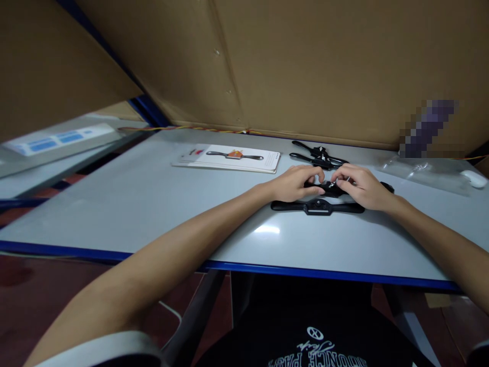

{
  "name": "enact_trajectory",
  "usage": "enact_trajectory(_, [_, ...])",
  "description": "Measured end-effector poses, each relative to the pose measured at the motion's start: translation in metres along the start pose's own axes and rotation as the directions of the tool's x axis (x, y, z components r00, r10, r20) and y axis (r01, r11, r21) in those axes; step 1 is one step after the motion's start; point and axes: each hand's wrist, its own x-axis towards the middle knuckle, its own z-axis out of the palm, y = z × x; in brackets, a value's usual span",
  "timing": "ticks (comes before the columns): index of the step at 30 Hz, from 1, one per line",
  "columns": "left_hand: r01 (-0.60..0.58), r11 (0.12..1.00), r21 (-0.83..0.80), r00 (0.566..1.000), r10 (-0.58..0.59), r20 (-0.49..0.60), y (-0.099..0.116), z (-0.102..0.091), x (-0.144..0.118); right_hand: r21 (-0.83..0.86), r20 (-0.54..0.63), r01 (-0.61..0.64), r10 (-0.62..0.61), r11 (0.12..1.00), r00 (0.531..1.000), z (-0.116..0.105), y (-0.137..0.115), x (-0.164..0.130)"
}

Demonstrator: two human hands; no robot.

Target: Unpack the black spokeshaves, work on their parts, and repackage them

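Both hands together on a small black tool (329,187) at counter centre-right: left hand (296,182) pinching its left end, right hand (361,186) closed over its right. Just at 6 o'clock, another black spokeshave (317,207); at 12, a black pair (317,155); at 10, carded packaging (233,158); at 3, clear plastic bag (424,172). Grey counter (153,204), blue-edged; cardboard wall (324,66) behind.
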Motion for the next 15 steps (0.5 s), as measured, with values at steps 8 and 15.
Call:
enact_trajectory(8, [0.014,1.000,-0.002,1.000,-0.014,0.004,-0.0002,0.0002,-0.0005,0.000,0.000,0.017,-0.017,1.000,1.000,0.0027,0.0013,0.0000])
enact_trajectory(15, [0.032,0.999,0.010,0.999,-0.033,0.020,-0.0019,0.0002,0.0001,-0.066,-0.019,0.103,-0.105,0.992,0.994,0.0008,-0.0011,-0.0002])
